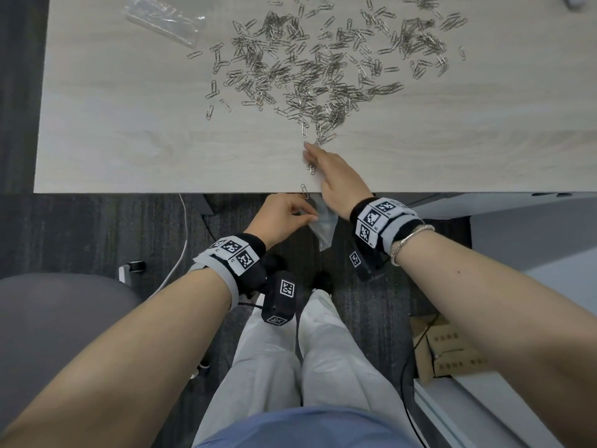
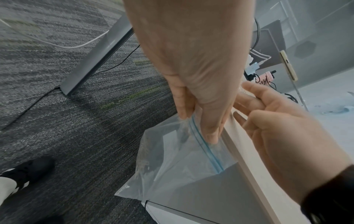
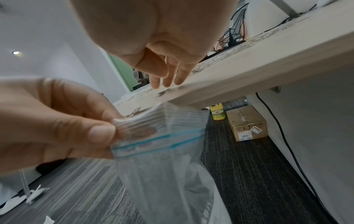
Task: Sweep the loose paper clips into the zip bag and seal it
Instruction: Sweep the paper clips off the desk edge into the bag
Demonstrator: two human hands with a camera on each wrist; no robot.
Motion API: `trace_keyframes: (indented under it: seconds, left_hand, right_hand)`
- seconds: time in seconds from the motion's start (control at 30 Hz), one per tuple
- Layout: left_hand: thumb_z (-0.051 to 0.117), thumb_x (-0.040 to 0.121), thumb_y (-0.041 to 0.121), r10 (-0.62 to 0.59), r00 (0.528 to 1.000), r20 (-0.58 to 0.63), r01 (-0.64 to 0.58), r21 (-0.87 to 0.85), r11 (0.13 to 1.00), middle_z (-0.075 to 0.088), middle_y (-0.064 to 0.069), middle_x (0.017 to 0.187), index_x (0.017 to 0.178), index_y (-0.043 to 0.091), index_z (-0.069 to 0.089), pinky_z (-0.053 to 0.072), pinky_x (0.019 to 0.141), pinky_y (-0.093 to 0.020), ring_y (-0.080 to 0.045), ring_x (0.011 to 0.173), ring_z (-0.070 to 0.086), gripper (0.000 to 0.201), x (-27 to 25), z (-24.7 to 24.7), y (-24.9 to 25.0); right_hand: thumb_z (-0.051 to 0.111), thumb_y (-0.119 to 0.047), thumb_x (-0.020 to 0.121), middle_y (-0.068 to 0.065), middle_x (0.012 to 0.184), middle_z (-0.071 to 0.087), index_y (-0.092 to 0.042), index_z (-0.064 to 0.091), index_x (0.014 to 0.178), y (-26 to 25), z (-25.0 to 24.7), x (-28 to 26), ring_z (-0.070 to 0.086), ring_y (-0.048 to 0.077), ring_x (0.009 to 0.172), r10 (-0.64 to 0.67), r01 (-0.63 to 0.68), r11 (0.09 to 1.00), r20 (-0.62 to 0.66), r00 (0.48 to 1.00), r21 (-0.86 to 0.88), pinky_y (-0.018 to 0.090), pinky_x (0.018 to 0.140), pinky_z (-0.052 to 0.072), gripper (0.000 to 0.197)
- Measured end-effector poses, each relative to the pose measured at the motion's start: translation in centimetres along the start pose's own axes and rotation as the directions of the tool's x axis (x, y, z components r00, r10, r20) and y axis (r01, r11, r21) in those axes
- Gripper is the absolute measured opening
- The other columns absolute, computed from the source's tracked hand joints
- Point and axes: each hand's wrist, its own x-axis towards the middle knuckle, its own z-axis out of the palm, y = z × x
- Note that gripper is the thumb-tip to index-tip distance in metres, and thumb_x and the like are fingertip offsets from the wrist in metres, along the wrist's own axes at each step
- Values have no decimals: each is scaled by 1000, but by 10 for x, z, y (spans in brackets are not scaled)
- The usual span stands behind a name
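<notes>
The zip bag point(image 1: 323, 226) was held just below the front edge of the bench point(image 1: 129, 150), its mouth pinched at the blue zip strip point(image 3: 153, 140) by the left hand point(image 1: 282, 218). This grip was closed on the bag's top edge, thumb against fingers. The right hand point(image 1: 336, 176) lay on the bench with its fingers nearly straight, holding nothing, and a few clips point(image 1: 310, 168) were pushed toward the edge under it. One clip point(image 1: 304, 190) lay right at the edge. The large heap of paper clips point(image 1: 323, 66) was well apart, further back.

For this step to be done well, the mouth should be kept wide and pressed against the bench edge, so that no gap is left. From the right wrist view the opening seemed rather narrow; probably clips could fall to the floor point(image 2: 57, 106). Small portions should be swept, with the side of the hand kept flat on the surface.
</notes>
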Motion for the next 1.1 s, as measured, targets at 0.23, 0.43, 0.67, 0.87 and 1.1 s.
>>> trace_keyframes:
  seconds: [0.23,0.43,0.67,0.87,1.1]
  left_hand:
    - [75,78,15,0,1000,3,0,10,1000,70,1,81,83,11,76,52,82,-32,-15,80,65,7,-2,-8,-5]
    - [73,78,16,-24,1000,12,24,-4,1000,74,-2,91,83,12,76,51,91,-42,-17,93,67,6,1,-6,-10]
    - [75,77,18,-14,999,29,14,26,1000,70,-5,81,79,17,76,51,83,-46,-25,85,65,2,1,-9,-9]
    - [76,77,15,-42,998,54,41,17,999,73,-6,90,84,11,76,51,91,-45,-22,95,66,8,0,-12,-2]
    - [75,78,16,-66,992,104,60,60,996,73,-10,97,86,12,77,51,92,-44,-28,108,61,10,0,-17,-2]
  right_hand:
    - [34,10,80,4,142,46,-22,22,147,1,6,-15,43,12,130,-12,9,1000,118,993,24,30,112,31,75]
    - [35,1,85,4,138,51,-23,21,147,-5,3,-41,41,19,130,-46,50,999,207,977,-10,33,109,32,68]
    - [36,6,82,5,138,50,-20,33,142,4,-6,-32,44,19,129,12,-7,998,-71,997,69,35,112,32,65]
    - [35,-3,91,9,158,11,-10,23,147,11,-35,28,6,22,146,24,-47,989,-162,986,-140,31,118,-1,58]
    - [29,-16,99,11,159,-2,-12,11,150,19,-48,70,-8,25,146,93,-97,968,-29,995,-230,32,116,-7,54]
